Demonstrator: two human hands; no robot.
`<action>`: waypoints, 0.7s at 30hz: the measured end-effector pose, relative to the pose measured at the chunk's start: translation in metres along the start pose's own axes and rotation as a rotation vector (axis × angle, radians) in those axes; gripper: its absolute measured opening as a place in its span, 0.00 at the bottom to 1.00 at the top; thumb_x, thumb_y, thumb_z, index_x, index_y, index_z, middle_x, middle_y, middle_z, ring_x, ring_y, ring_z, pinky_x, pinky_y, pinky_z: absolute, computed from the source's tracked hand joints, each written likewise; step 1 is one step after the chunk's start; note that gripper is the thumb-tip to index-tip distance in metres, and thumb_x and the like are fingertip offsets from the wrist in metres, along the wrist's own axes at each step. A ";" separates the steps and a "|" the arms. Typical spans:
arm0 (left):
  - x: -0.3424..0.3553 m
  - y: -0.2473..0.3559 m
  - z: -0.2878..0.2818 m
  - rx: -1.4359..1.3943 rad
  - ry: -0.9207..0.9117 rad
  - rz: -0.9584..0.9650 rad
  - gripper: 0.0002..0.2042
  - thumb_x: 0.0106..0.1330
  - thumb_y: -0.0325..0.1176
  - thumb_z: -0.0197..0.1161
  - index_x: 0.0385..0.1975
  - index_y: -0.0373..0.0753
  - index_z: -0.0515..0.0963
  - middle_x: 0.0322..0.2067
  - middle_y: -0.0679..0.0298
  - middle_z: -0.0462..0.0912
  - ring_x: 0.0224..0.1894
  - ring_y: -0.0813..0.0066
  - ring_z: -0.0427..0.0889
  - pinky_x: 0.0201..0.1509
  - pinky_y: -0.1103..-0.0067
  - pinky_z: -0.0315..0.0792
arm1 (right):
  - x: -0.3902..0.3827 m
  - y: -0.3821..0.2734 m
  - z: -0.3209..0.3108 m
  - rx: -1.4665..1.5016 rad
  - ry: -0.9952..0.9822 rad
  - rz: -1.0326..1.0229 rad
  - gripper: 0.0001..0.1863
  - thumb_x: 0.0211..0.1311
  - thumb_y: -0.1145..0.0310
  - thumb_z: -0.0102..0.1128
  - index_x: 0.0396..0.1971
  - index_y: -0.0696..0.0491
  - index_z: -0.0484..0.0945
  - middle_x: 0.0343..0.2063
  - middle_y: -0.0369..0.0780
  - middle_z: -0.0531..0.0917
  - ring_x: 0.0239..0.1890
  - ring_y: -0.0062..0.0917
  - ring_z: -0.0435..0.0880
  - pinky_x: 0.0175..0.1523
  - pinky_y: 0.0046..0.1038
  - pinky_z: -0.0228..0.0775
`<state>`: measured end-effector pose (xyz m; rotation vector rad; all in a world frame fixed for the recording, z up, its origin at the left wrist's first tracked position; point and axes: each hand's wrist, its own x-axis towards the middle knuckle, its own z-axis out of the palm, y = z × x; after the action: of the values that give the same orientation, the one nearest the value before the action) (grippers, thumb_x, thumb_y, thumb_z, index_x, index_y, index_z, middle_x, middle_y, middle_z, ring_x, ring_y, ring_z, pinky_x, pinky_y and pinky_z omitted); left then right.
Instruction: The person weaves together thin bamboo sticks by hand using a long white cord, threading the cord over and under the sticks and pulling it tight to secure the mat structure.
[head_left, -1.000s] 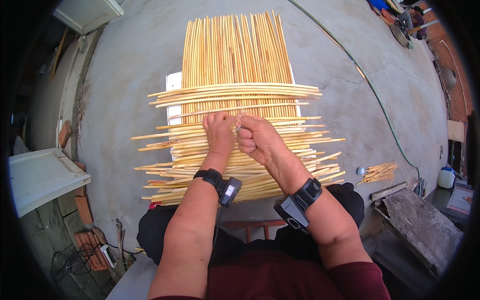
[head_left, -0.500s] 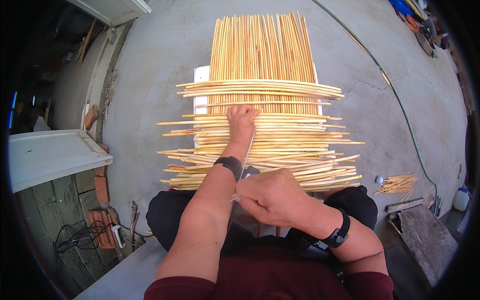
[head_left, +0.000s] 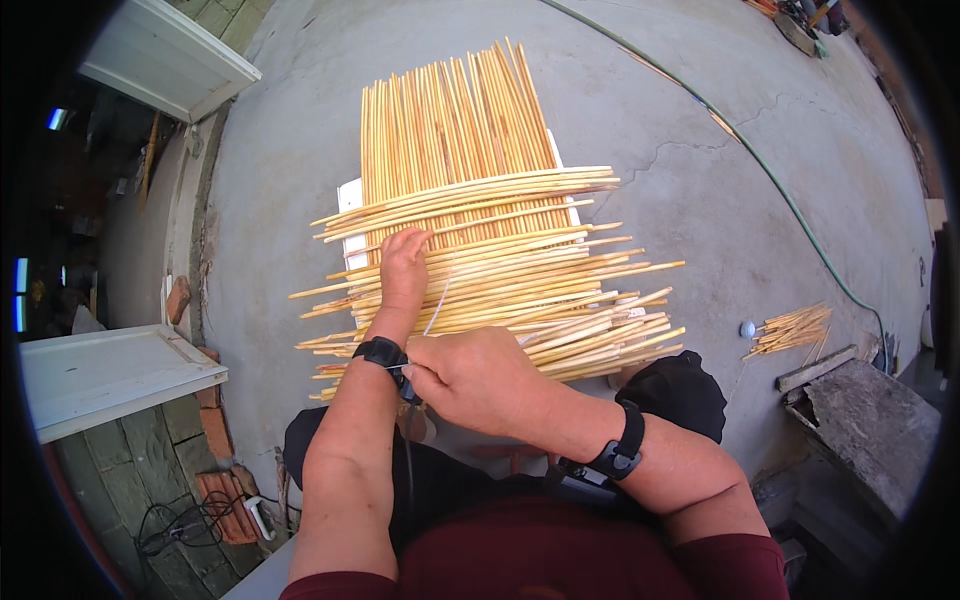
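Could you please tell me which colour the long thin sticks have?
The long, thin sticks are pale yellow-tan, some browner; best seen in the head view.

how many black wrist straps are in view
2. The left strap is around the wrist behind the left hand, which is on the sticks; the right strap is around the forearm behind the right hand, which pinches a pale strand.

Right fingers pinching cord, left fingers on sticks
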<state>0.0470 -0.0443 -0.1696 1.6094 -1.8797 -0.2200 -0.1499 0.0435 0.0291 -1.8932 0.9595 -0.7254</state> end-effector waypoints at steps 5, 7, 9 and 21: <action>0.021 -0.012 -0.022 0.060 -0.029 0.018 0.10 0.59 0.22 0.64 0.39 0.40 0.84 0.43 0.58 0.82 0.49 0.57 0.77 0.55 0.69 0.74 | -0.009 -0.003 0.002 0.071 0.009 -0.012 0.12 0.61 0.63 0.56 0.23 0.55 0.75 0.16 0.47 0.79 0.21 0.44 0.81 0.30 0.44 0.73; 0.024 -0.014 -0.018 0.076 -0.074 0.022 0.10 0.58 0.22 0.65 0.39 0.40 0.84 0.43 0.59 0.83 0.49 0.56 0.77 0.55 0.69 0.74 | -0.013 -0.002 0.001 0.067 0.016 0.003 0.12 0.62 0.63 0.56 0.23 0.55 0.75 0.16 0.47 0.79 0.21 0.44 0.81 0.30 0.44 0.73; 0.026 -0.013 -0.009 0.048 -0.149 0.031 0.10 0.58 0.22 0.65 0.39 0.40 0.84 0.44 0.59 0.82 0.49 0.56 0.77 0.55 0.69 0.74 | -0.016 0.000 -0.002 0.076 0.034 0.008 0.12 0.62 0.63 0.55 0.23 0.54 0.75 0.16 0.47 0.79 0.22 0.45 0.81 0.30 0.44 0.73; 0.029 0.004 0.038 0.241 -0.191 0.136 0.10 0.52 0.23 0.67 0.35 0.40 0.81 0.37 0.59 0.80 0.45 0.56 0.77 0.50 0.66 0.73 | -0.025 0.015 -0.012 0.147 0.045 0.075 0.12 0.63 0.64 0.55 0.23 0.54 0.73 0.17 0.48 0.78 0.21 0.47 0.79 0.28 0.47 0.70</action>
<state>0.0214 -0.0810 -0.1865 1.6559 -2.2251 -0.0936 -0.1780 0.0547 0.0190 -1.7111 0.9731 -0.7759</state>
